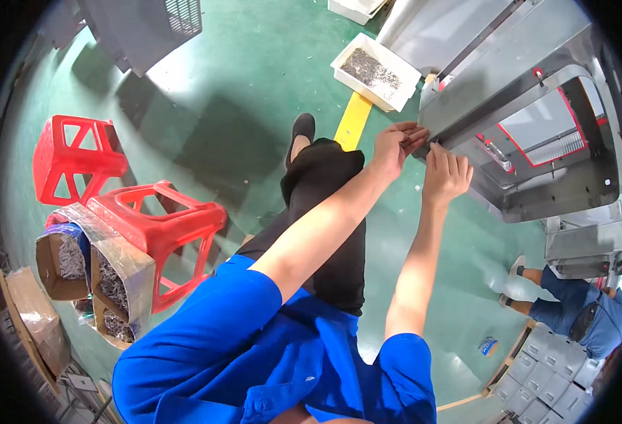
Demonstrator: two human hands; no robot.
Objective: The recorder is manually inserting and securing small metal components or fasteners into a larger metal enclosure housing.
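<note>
A large grey metal housing [459, 106] with a rounded rectangular window opening stands at the upper right. Both hands are at its near left corner. My left hand [396, 150] reaches that corner with its fingers bent together in a pinch; what they hold, if anything, is too small to make out. Just right of it, my right hand [447, 177] is closed, its fingers curled in and its thumb side against the housing's lower edge. Whether it grips the edge or a small part cannot be told. Red edging shows around an inner opening of the housing.
Beyond my hands, a white bin [371, 92] of small metal pieces sits on the green floor by a yellow strip [353, 121]. Left are red plastic stools [131, 222] and cardboard boxes [60, 286] of parts. Another person [572, 311] bends near grey stacked cases [548, 367].
</note>
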